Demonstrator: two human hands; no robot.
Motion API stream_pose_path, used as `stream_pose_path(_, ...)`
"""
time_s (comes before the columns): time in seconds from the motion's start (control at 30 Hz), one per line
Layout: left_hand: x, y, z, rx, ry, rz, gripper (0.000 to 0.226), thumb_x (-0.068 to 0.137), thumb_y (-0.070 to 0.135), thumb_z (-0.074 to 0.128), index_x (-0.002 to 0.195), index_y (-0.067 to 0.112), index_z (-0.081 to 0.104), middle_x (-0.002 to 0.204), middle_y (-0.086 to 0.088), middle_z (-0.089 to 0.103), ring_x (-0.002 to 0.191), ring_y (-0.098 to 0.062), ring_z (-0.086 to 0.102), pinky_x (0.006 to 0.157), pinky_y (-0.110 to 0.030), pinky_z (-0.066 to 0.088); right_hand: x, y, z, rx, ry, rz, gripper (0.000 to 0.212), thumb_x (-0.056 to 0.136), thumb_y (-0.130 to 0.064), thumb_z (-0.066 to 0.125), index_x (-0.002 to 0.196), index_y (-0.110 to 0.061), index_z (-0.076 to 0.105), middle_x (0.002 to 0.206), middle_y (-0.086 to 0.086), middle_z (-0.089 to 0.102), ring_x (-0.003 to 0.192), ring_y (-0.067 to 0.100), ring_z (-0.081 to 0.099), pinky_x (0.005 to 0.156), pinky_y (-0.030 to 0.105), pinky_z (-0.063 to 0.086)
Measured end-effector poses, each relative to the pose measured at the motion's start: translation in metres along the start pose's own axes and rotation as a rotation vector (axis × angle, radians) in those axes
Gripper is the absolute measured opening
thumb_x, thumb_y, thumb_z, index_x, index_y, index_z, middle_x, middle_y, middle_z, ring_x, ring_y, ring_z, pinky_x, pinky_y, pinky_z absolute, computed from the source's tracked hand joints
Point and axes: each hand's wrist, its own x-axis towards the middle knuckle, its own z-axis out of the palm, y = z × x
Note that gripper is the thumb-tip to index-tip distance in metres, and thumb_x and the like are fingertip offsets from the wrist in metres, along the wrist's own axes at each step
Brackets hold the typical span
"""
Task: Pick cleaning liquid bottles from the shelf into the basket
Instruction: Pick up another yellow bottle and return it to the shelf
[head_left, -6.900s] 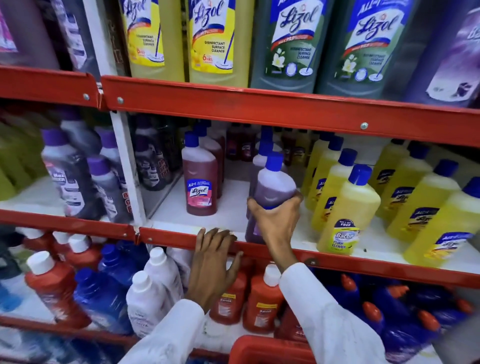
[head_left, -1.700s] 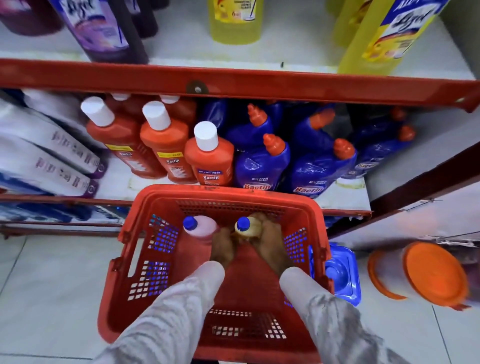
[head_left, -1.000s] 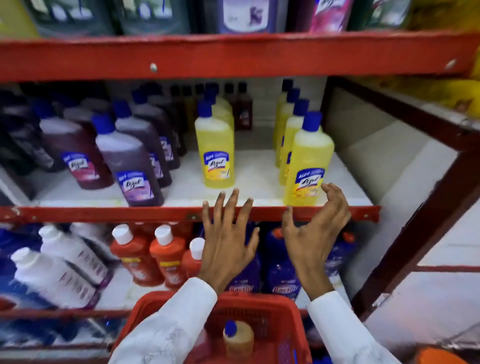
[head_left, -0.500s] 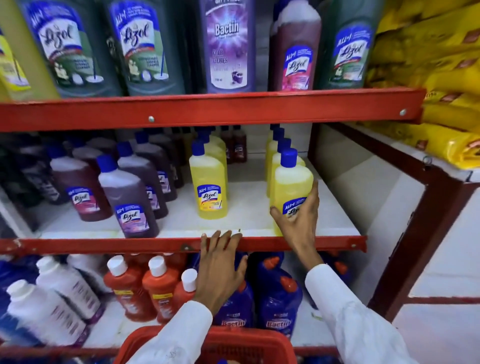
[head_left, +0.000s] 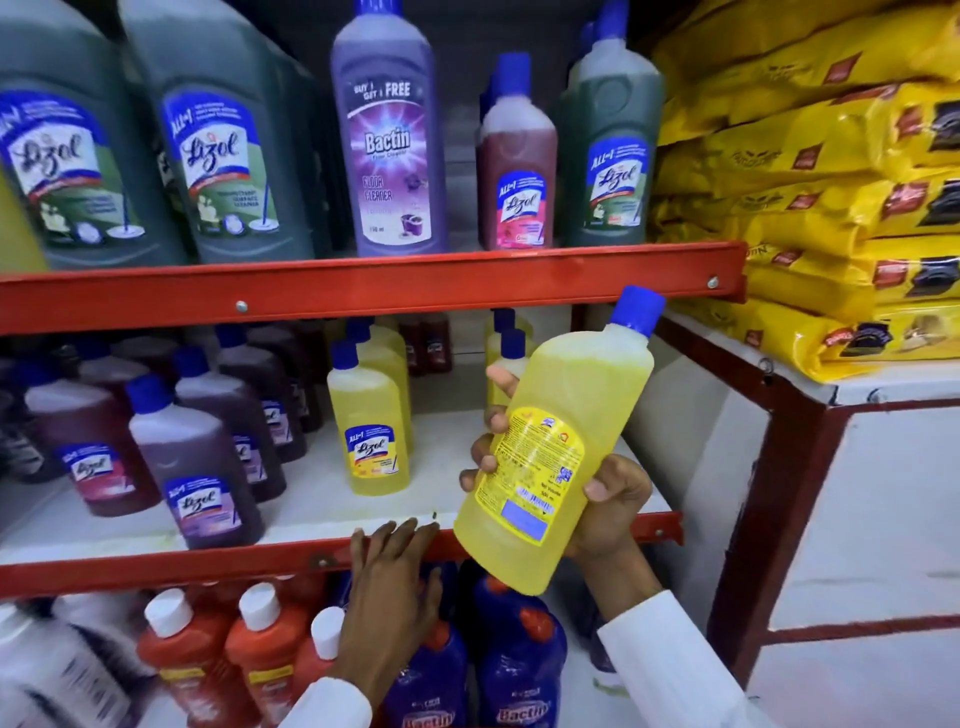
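Head view: I log one yellow bottle (head_left: 558, 441) gripped in my right hand (head_left: 608, 499), off the middle shelf (head_left: 311, 512), long axis tilted, blue cap up-right, base down-left, back label facing me. Left hand (head_left: 387, 582): fingers (head_left: 410, 532) flat, released, resting on the shelf's red rail (head_left: 156, 569).

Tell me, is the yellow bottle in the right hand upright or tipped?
Tipped. The yellow bottle leans with its blue cap up and to the right, held clear of the shelf by the right hand.
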Motion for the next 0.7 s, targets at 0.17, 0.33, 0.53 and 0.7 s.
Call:
stream_pose_path(0.17, 0.001, -0.001, -0.002, 0.009, -0.015, 0.006, 0.054, 0.076, 0.033, 0.06, 0.13, 0.032, 0.052, 0.132, 0.0, 0.063, 0.126, -0.027, 0.051, 0.116, -0.054, 0.024, -0.002, -0.004, 0.011, -0.161, 0.238, -0.082, 0.067, 0.043, -0.022, 0.069, 0.107, -0.002, 0.063, 0.1, 0.011, 0.065, 0.087, 0.033, 0.061, 0.086, 0.049, 0.045)
stream_pose_path(0.33, 0.0, -0.002, -0.004, -0.018, -0.007, 0.016, 0.056, 0.077, 0.031, 0.06, 0.132, 0.034, 0.051, 0.133, 0.002, 0.062, 0.126, -0.024, 0.051, 0.116, -0.047, 0.02, 0.003, 0.004, 0.02, -0.991, 1.031, -0.24, 0.069, 0.051, -0.021, 0.07, 0.119, -0.017, 0.057, 0.097, -0.001, 0.065, 0.086, 0.019, 0.062, 0.075, 0.043, 0.052)
stream_pose_path(0.53, 0.0, 0.0, -0.006, -0.035, -0.01, 0.009, 0.055, 0.077, 0.031, 0.059, 0.132, 0.034, 0.052, 0.132, 0.002, 0.062, 0.126, -0.025, 0.051, 0.116, -0.043, 0.014, -0.004, 0.013, -0.014, -1.378, 1.165, -0.165, 0.113, 0.07, -0.017, 0.085, 0.156, -0.021, 0.012, 0.136, -0.005, 0.032, 0.112, 0.008, 0.04, 0.081, 0.005, 0.041)
stream_pose_path(0.7, -0.001, 0.0, -0.006, -0.039, -0.008, 0.012, 0.056, 0.076, 0.031, 0.06, 0.131, 0.033, 0.053, 0.131, 0.0, 0.064, 0.124, -0.024, 0.053, 0.115, -0.042, 0.013, -0.01, 0.021, -0.051, -1.49, 1.179, -0.086, 0.108, 0.066, -0.023, 0.09, 0.15, -0.018, 0.023, 0.14, 0.006, 0.037, 0.126, 0.024, 0.046, 0.099, 0.052, 0.053)
